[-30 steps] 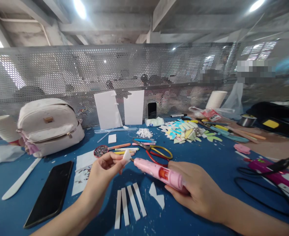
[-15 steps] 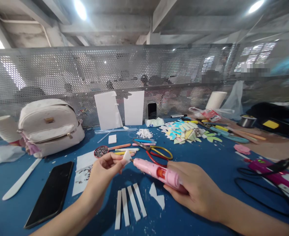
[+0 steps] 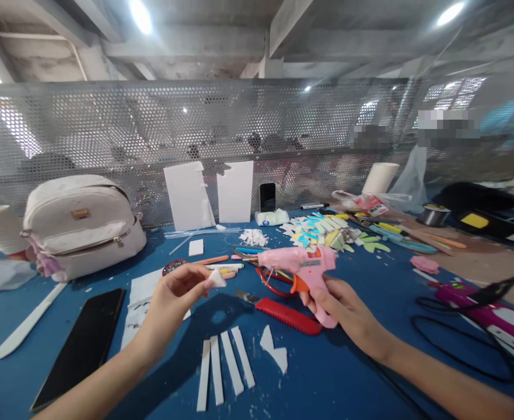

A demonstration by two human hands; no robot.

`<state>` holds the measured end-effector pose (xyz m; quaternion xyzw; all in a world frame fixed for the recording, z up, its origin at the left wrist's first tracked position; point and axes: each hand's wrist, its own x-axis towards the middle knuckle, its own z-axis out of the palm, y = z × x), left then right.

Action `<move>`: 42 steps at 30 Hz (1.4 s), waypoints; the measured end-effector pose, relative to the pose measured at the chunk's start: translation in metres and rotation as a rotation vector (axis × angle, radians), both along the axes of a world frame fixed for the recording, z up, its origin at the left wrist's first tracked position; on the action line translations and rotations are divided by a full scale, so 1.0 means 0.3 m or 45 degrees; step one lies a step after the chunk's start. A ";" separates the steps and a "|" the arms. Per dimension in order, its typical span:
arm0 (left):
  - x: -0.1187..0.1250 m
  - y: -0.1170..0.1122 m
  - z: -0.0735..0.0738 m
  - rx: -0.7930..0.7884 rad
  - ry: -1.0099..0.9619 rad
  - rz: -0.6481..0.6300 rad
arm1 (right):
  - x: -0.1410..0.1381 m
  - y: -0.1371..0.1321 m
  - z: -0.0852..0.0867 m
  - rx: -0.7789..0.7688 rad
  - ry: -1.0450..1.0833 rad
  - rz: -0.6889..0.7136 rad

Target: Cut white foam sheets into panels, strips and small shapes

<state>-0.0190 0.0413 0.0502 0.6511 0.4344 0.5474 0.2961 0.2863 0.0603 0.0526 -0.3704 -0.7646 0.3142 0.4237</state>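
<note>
Between thumb and fingertips, my left hand [image 3: 175, 300] pinches a small white triangular foam piece [image 3: 217, 279]. My right hand [image 3: 338, 303] is wrapped round the grip of a pink hot glue gun [image 3: 300, 261] with an orange trigger, its nozzle pointing left and apart from the foam piece. Below the gun lies a red-handled utility knife [image 3: 287, 315]. Several white foam strips [image 3: 219, 367] lie side by side in front of me, with white foam offcuts [image 3: 274, 350] to their right. The glue gun partly covers a pair of scissors [image 3: 274, 284].
A white backpack [image 3: 81, 227] and a black phone [image 3: 79, 350] are at left. Two white boards [image 3: 234, 192] lean on the perforated screen [image 3: 151, 128]. Coloured paper pieces [image 3: 327, 230] are heaped at back right; a magenta device [image 3: 475, 309] with black cable lies at right.
The glue gun has drawn away from the foam piece, rightward and up, turning to show its side. My left hand has shifted slightly left and down. The red knife has come into view.
</note>
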 end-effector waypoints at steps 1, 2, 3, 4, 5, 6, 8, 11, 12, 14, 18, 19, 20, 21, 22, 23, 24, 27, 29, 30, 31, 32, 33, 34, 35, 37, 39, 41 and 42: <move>-0.013 0.000 0.000 0.113 0.080 -0.012 | 0.002 0.009 -0.003 -0.076 0.030 0.026; -0.030 0.001 0.001 0.230 0.162 -0.030 | 0.004 0.016 -0.006 -0.128 0.054 0.057; -0.048 0.000 0.001 0.338 0.245 -0.056 | 0.004 0.021 -0.010 -0.160 0.072 0.085; -0.066 -0.001 0.002 0.428 0.317 -0.094 | 0.005 0.024 -0.014 -0.177 0.081 0.114; -0.083 -0.004 0.004 0.516 0.401 -0.134 | 0.005 0.024 -0.018 -0.193 0.078 0.143; -0.097 -0.008 0.007 0.629 0.509 -0.164 | 0.005 0.021 -0.023 -0.209 0.063 0.167; -0.112 -0.020 0.021 0.921 0.788 -0.170 | 0.006 0.009 -0.033 -0.225 0.020 0.200; -0.102 -0.039 0.047 1.278 1.115 -0.105 | 0.004 -0.018 -0.045 -0.261 -0.022 0.218; -0.094 -0.043 0.053 1.316 1.144 -0.109 | 0.002 -0.026 -0.046 -0.277 -0.029 0.226; -0.081 -0.048 0.056 1.342 1.166 -0.143 | -0.004 -0.038 -0.044 -0.311 -0.047 0.247; -0.074 -0.050 0.037 1.325 1.176 -0.188 | -0.017 -0.047 -0.027 -0.290 -0.067 0.293; -0.074 -0.050 0.032 1.326 1.177 -0.186 | -0.019 -0.048 -0.023 -0.282 -0.066 0.302; -0.076 -0.051 0.029 1.332 1.179 -0.182 | -0.022 -0.048 -0.018 -0.271 -0.065 0.308; -0.077 -0.051 0.026 1.329 1.186 -0.181 | -0.024 -0.049 -0.015 -0.258 -0.065 0.312; -0.079 -0.052 0.025 1.313 1.192 -0.181 | -0.026 -0.050 -0.011 -0.244 -0.065 0.315; -0.080 -0.054 0.025 1.294 1.196 -0.186 | -0.028 -0.051 -0.009 -0.226 -0.070 0.317; -0.082 -0.055 0.025 1.270 1.200 -0.194 | -0.030 -0.053 -0.007 -0.201 -0.078 0.315; -0.085 -0.058 0.024 1.243 1.210 -0.212 | -0.031 -0.056 -0.003 -0.111 -0.113 0.290; -0.086 -0.059 0.023 1.274 1.224 -0.211 | -0.030 -0.055 -0.003 -0.028 -0.152 0.273; -0.085 -0.059 0.022 1.283 1.231 -0.213 | -0.028 -0.053 -0.004 0.021 -0.171 0.272; -0.085 -0.059 0.021 1.291 1.233 -0.220 | -0.027 -0.051 -0.006 0.071 -0.193 0.274; -0.084 -0.059 0.021 1.289 1.232 -0.227 | -0.026 -0.050 -0.008 0.113 -0.210 0.270; -0.083 -0.059 0.020 1.284 1.231 -0.234 | -0.025 -0.049 -0.011 0.134 -0.224 0.257; -0.083 -0.060 0.019 1.277 1.232 -0.238 | -0.025 -0.048 -0.014 0.137 -0.228 0.239; -0.082 -0.060 0.018 1.271 1.238 -0.242 | -0.025 -0.049 -0.017 0.124 -0.230 0.226; -0.082 -0.061 0.018 1.272 1.254 -0.245 | -0.026 -0.051 -0.021 0.094 -0.231 0.211; -0.081 -0.063 0.018 1.270 1.269 -0.257 | -0.027 -0.053 -0.022 0.103 -0.238 0.228; -0.079 -0.064 0.021 1.280 1.269 -0.257 | -0.029 -0.055 -0.020 0.128 -0.246 0.224; -0.077 -0.065 0.022 1.288 1.269 -0.252 | -0.029 -0.055 -0.018 0.135 -0.247 0.216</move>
